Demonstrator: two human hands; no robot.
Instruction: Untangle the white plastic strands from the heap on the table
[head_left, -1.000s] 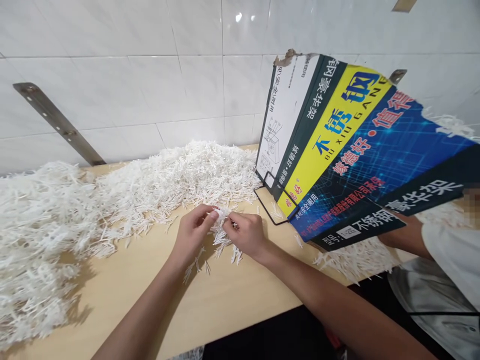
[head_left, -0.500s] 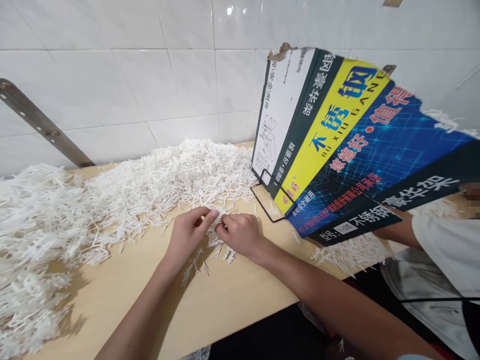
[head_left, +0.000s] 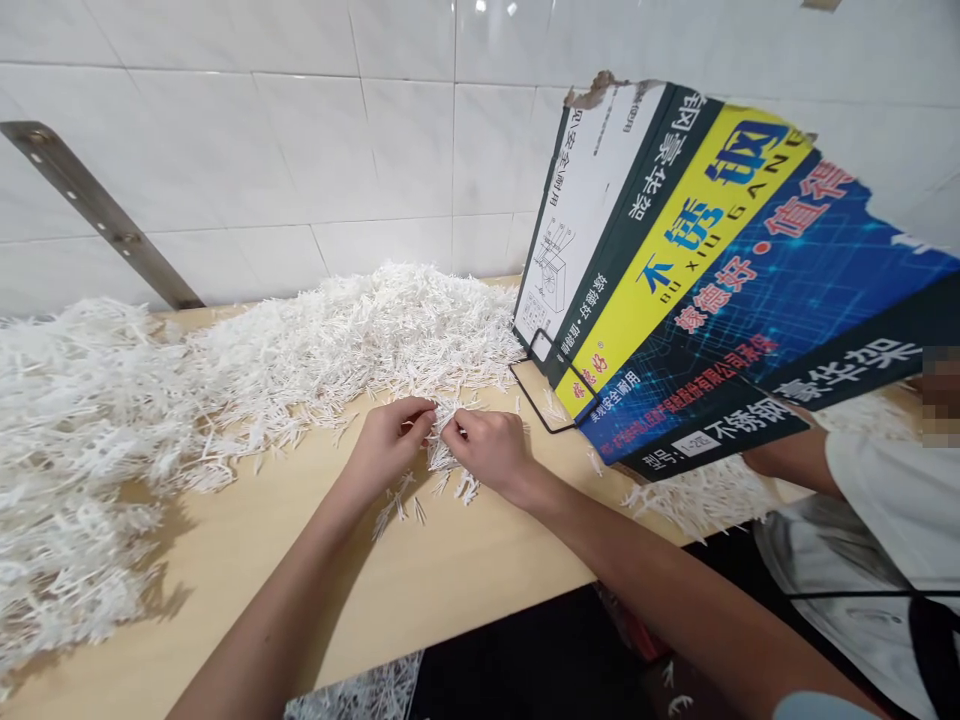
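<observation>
My left hand [head_left: 394, 440] is closed in a pinch, thumb against index finger, on a small white branched plastic piece. Close beside it, my right hand [head_left: 489, 447] has its fingers curled and pinches at the same spot; what lies inside them is mostly hidden. Under and between the hands is a small cluster of white plastic pieces [head_left: 444, 455], thin and twig-like. A few loose ones [head_left: 397, 507] lie just in front on the wooden tabletop [head_left: 450, 575]. Behind the hands stretches a large heap of the same white pieces [head_left: 360, 330].
A printed cardboard panel [head_left: 675, 250] stands upright at the right, held at its foot by a black wire stand [head_left: 551, 400]. Beyond it are another person's arm [head_left: 780, 455] and more white pieces [head_left: 705, 500]. A metal bracket [head_left: 112, 220] is against the tiled wall.
The view has shifted slightly, so the heap and panel sit a little further right and higher. My hands stay together over the cluster, fingers slightly rearranged.
</observation>
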